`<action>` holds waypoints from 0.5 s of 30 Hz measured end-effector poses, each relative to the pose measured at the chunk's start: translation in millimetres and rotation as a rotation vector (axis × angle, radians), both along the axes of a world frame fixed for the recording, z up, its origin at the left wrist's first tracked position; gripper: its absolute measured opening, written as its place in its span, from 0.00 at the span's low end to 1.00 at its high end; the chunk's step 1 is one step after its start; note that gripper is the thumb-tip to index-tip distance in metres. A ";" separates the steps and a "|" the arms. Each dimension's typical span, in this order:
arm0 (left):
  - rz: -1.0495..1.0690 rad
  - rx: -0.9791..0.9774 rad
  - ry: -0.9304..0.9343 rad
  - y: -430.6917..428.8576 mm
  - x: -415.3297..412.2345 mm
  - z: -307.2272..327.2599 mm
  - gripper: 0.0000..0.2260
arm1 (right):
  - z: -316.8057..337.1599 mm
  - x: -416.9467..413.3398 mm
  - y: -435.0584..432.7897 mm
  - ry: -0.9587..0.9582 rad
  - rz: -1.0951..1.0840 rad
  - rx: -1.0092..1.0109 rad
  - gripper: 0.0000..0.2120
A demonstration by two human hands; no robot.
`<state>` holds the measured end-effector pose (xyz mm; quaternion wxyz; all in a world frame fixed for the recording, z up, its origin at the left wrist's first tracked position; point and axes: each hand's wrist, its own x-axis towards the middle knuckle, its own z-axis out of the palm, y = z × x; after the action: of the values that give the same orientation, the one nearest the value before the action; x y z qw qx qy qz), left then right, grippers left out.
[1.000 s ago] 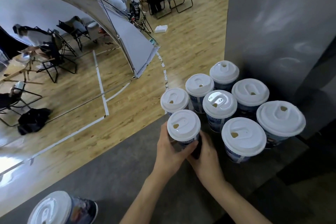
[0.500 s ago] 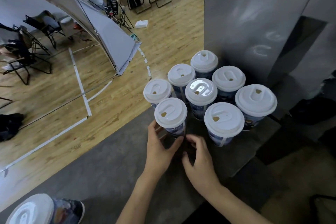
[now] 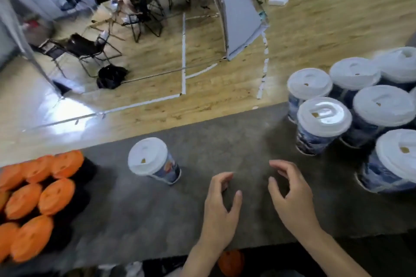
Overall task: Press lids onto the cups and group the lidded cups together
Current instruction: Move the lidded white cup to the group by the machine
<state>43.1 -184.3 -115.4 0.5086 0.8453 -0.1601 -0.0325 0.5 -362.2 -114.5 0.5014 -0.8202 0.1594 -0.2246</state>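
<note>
One lidded cup [image 3: 154,161] stands alone, left of the empty, loosely curled left hand [image 3: 221,207] and right hand [image 3: 290,198]; grasp its wall, not the lid, and carry it upright to the cluster [image 3: 324,123] at right.

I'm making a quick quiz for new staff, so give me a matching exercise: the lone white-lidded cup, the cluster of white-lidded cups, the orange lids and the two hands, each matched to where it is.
1 lone cup
2 white-lidded cluster
3 orange lids
4 left hand and right hand

A right end of the table
B near edge, holding nothing
C left end of the table
D middle, standing alone

Pairs: 1-D, 2-A, 3-C, 4-B
</note>
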 end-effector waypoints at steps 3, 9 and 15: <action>0.264 -0.042 -0.019 38.8 -12.4 -4.6 0.15 | 4.2 13.1 19.2 -0.040 0.111 -0.051 0.17; 0.801 -0.236 0.046 90.6 -4.0 6.9 0.33 | -2.7 23.1 51.5 -0.071 0.296 -0.072 0.17; 0.588 -0.314 0.094 104.5 63.1 15.5 0.48 | -8.7 22.4 48.5 -0.010 0.394 -0.050 0.17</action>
<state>106.2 -79.8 -99.9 0.6270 0.7643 0.1112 0.1018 22.9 -313.6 -123.2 0.5160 -0.8466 -0.0123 -0.1298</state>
